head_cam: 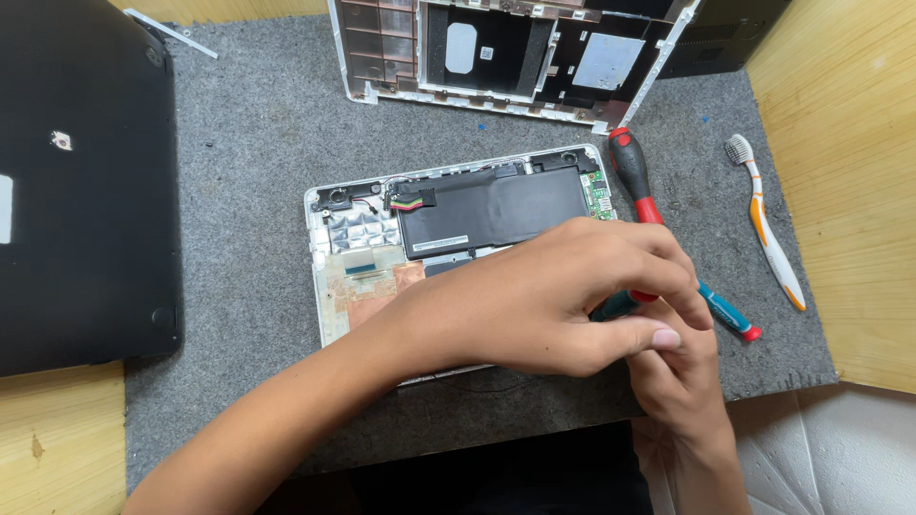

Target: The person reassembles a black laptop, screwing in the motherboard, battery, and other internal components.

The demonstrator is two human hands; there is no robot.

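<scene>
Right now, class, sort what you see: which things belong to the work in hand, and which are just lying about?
In use:
- opened white laptop base
- its black battery
- teal screwdriver, gripped by the left hand and right hand

Lying about:
- red-and-black screwdriver
- second teal screwdriver
- toothbrush
- removed white cover
- closed black laptop
- grey mat

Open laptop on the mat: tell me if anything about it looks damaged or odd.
The black battery in the open laptop looks puffed, its surface bulging unevenly rather than lying flat. Otherwise nothing stands out: both hands, left and right, grip a small teal screwdriver over it.
</scene>
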